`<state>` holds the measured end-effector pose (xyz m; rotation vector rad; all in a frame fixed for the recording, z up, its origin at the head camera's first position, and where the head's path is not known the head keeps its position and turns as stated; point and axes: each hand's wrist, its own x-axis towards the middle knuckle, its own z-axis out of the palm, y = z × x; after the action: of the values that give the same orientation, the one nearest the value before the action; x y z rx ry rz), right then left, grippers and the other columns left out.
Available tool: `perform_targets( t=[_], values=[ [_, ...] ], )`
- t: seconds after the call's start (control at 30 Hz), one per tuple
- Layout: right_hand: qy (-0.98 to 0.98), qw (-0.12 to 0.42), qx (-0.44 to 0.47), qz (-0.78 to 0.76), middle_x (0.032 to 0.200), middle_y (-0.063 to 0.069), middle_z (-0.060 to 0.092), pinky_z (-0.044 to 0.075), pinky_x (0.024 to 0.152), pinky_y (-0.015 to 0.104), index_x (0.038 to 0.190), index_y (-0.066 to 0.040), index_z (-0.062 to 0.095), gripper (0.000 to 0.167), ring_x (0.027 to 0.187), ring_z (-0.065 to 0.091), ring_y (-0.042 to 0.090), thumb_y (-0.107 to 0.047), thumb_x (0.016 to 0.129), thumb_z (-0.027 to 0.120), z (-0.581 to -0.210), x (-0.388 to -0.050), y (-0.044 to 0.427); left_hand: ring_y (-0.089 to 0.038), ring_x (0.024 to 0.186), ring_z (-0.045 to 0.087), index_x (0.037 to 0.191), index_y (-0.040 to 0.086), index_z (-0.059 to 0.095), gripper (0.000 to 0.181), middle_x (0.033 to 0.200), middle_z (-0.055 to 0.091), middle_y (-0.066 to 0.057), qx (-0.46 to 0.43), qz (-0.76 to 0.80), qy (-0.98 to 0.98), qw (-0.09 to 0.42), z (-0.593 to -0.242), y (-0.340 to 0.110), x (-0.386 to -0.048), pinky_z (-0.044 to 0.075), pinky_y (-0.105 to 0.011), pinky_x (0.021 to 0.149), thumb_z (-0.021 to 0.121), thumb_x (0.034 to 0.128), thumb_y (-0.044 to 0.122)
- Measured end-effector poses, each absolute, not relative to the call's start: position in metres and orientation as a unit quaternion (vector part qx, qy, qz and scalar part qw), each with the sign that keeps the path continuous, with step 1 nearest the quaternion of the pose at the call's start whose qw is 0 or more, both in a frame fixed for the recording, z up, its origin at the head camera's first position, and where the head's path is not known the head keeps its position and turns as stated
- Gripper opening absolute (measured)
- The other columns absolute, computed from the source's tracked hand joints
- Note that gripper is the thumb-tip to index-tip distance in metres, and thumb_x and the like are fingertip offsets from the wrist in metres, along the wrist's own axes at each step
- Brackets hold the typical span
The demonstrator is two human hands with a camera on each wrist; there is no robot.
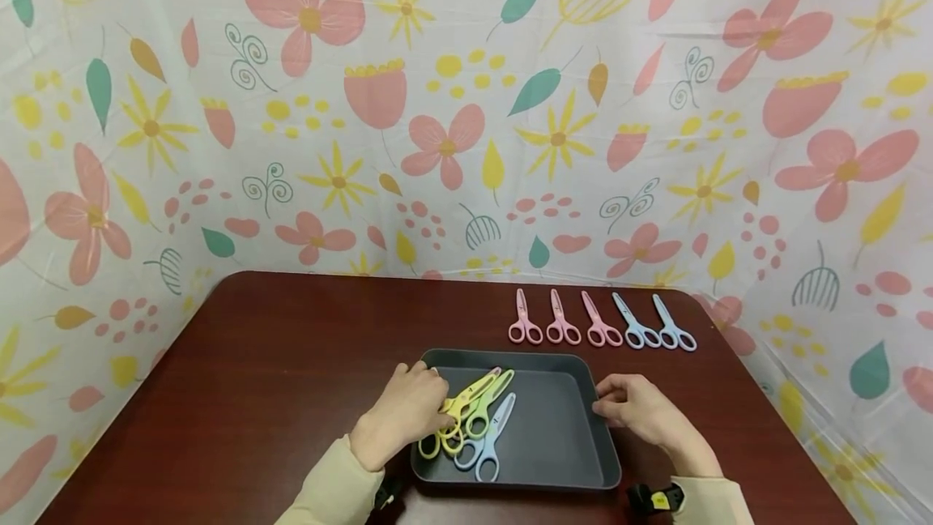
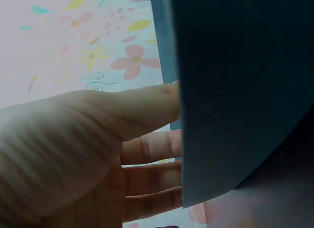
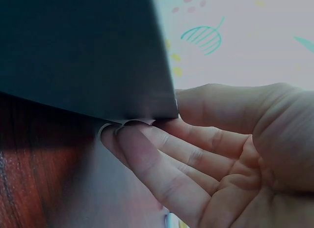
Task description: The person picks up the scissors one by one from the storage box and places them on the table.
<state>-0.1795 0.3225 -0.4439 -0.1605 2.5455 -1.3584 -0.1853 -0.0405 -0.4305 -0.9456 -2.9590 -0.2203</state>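
A dark grey tray (image 1: 543,424) stands near the front of the table. In its left part lies a pile of children's scissors: yellow scissors (image 1: 466,401) on top, green scissors (image 1: 490,403) beside them, light blue scissors (image 1: 496,432) nearest the middle. Over the tray's left rim reaches my left hand (image 1: 408,407), its thumb at the yellow handles. The left wrist view hides the fingertips behind the tray wall (image 2: 235,90), so a grip cannot be made out. My right hand (image 1: 641,407) grips the tray's right edge, thumb at the rim and fingers underneath in the right wrist view.
Behind the tray, toward the right, a row of scissors lies on the dark red-brown table (image 1: 306,355): three pink scissors (image 1: 557,318), then two light blue scissors (image 1: 672,324). A flower-patterned curtain (image 1: 466,144) hangs close behind the table and along both sides.
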Motion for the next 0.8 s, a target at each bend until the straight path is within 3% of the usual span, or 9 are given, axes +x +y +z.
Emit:
perform_targets(
  t=[0.33,0.63,0.8],
  values=[
    [0.876,0.126,-0.063,-0.461,0.086,0.012,0.067,0.056,0.067,0.038,0.103,0.010,0.060,0.020,0.077,0.065,0.025,-0.001,0.089,0.068,-0.4428,-0.1792,0.3231,-0.015,0.067,0.039,0.053,0.021,0.048,0.045,0.059,0.041,0.007,-0.289,-0.056,-0.956,0.010,-0.4311,-0.0387,-0.1810,0.029,-0.036,0.067,0.080,0.0799,0.037],
    [0.870,0.131,-0.063,-0.470,0.088,0.013,0.068,0.056,0.067,0.040,0.102,0.011,0.060,0.019,0.079,0.065,0.025,0.000,0.088,0.068,-0.4450,-0.1775,0.3257,-0.014,0.061,0.035,0.048,0.019,0.038,0.052,0.053,0.035,0.004,-0.298,-0.089,-0.950,0.008,-0.4338,-0.0385,-0.1820,0.025,-0.037,0.067,0.077,0.0816,0.028],
    [0.865,0.128,-0.064,-0.481,0.088,0.014,0.068,0.056,0.068,0.041,0.102,0.011,0.059,0.019,0.080,0.066,0.026,0.001,0.088,0.068,-0.4451,-0.1795,0.3239,-0.015,0.063,0.035,0.047,0.019,0.037,0.049,0.052,0.034,0.004,-0.297,-0.098,-0.949,0.034,-0.4318,-0.0412,-0.1865,0.024,-0.038,0.068,0.076,0.0775,0.022]
  ],
)
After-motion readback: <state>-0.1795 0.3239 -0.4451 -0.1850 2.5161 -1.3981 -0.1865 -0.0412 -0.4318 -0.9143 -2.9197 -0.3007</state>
